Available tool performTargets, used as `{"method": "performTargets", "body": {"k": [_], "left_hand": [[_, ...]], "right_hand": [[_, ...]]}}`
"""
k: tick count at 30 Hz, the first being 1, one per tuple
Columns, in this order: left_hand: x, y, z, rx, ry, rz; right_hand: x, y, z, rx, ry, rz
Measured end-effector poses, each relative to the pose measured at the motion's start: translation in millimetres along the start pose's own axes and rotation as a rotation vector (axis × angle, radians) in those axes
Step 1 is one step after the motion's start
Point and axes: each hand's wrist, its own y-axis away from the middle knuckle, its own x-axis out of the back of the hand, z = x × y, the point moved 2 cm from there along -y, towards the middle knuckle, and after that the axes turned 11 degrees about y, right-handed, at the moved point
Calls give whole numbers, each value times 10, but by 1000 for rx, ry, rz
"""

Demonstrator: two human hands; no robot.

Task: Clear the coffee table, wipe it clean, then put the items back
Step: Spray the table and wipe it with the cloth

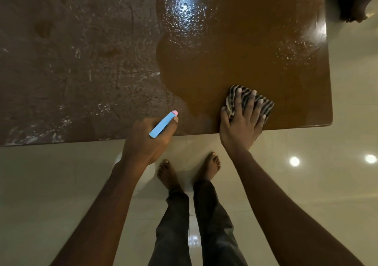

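Head view: wet brown coffee table, tiled floor

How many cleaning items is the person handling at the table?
2: a spray bottle in the left hand, and a striped cloth pressed flat under the right hand near the table's edge.

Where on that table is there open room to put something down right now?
Nearly everywhere: the coffee table carries nothing but the striped cloth under the right hand near the front right corner. The dusty left stretch and the wet patch behind the cloth are bare. The only crowding is the front edge, where the left hand holds a spray bottle.
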Motion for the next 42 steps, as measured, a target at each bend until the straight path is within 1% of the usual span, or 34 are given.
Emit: {"method": "performTargets", "body": {"k": [3, 6, 8, 10, 11, 12, 14, 16, 19, 20, 21, 22, 25, 27, 30, 32, 35, 38, 42], "left_hand": [[171, -20, -34, -3, 77, 68], [288, -37, -70, -6, 135, 96], [353, -32, -86, 15, 160, 106], [400, -26, -66, 28, 181, 103], [415, -27, -56, 35, 184, 92], [433, -32, -46, 42, 187, 81], [466, -43, -38, 49, 194, 66], [519, -56, -73, 50, 200, 65], [644, -52, -107, 38, 205, 83], [694, -48, -127, 35, 201, 99], [746, -39, -151, 40, 194, 118], [796, -36, -175, 48, 185, 137], [945, -30, -223, 43, 158, 158], [1011, -35, -224, 46, 154, 153], [1068, -89, -209, 53, 130, 119], [1083, -143, -205, 55, 126, 88], [1085, -243, -184, 63, 102, 54], [1073, -361, -181, 86, 88, 24], [1095, -454, -197, 97, 56, 31]], "right_hand": [[-33, 77, -410, 140, 36, -40], [-129, 309, -721, 430, 118, -16], [-208, 464, -681, 682, 208, 19], [-205, 433, -445, 890, 321, 37], [-178, 360, -311, 953, 374, 45], [-134, 268, -200, 976, 418, 54], [-15, 44, -75, 900, 452, 48], [77, -153, -162, 733, 400, 14], [95, -299, -609, 422, 230, 4], [76, -282, -794, 348, 202, 5], [50, -216, -966, 322, 192, 8], [16, -112, -1113, 350, 187, 11], [-125, 326, -1294, 616, 223, 7], [-226, 510, -1168, 752, 282, 16], [-282, 519, -849, 820, 340, 17], [-229, 436, -664, 770, 334, 32], [-126, 304, -555, 604, 291, 8], [-78, 242, -648, 453, 210, -20], [-77, 184, -795, 359, 165, -32]]}}
